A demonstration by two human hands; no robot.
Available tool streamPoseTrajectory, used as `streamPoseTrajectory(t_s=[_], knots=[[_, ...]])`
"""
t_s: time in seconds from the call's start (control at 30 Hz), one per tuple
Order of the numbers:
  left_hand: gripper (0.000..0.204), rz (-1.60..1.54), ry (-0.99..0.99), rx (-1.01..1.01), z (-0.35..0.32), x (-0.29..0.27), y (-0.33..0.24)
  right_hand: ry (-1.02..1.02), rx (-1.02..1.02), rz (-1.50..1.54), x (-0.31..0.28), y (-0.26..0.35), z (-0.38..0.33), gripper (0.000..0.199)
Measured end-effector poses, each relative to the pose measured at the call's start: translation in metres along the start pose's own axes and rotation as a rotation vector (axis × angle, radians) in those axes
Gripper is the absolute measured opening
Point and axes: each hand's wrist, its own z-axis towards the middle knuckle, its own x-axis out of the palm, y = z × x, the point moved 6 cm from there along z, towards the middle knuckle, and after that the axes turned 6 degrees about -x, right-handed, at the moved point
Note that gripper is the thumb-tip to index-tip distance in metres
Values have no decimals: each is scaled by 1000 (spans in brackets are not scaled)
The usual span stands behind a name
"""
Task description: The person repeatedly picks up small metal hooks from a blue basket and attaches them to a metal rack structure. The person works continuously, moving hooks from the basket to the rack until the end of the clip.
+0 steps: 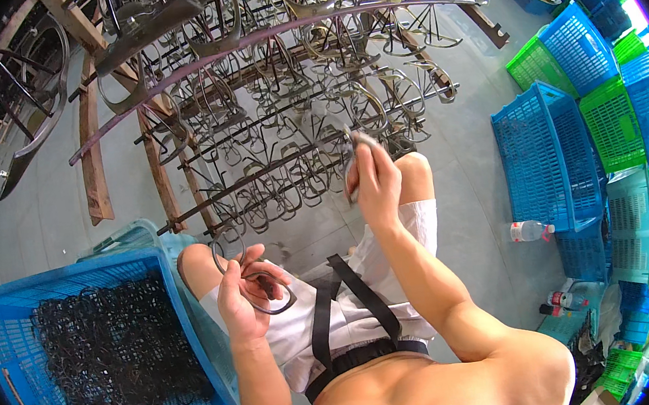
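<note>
My left hand (244, 296) is closed around a dark metal piece with rounded loops (282, 305), one loop rising above the fingers and another curving out beside the palm. It is held over my left thigh, near the blue crate. My right hand (378, 184) reaches forward above my right knee, its fingers wrapped around a looped metal piece (351, 181) that they partly cover. Just beyond it stands a rack where several looped metal pieces (303, 193), resembling scissor handles, hang in rows from thin rods (246, 181).
At my left stands a blue plastic crate (112, 268) heaped with black wiry pieces (118, 354). Wooden posts (91, 149) support the rack. Blue crates (547, 153) and green crates (612, 126) are stacked on the right. A plastic bottle (532, 232) lies beside them on the grey floor (469, 210).
</note>
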Motion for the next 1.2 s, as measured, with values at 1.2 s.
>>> streamPoseTrajectory(t_s=[1.2], knots=[[24, 92, -126, 78, 6, -18, 7, 67, 61, -347, 58, -22, 52, 26]])
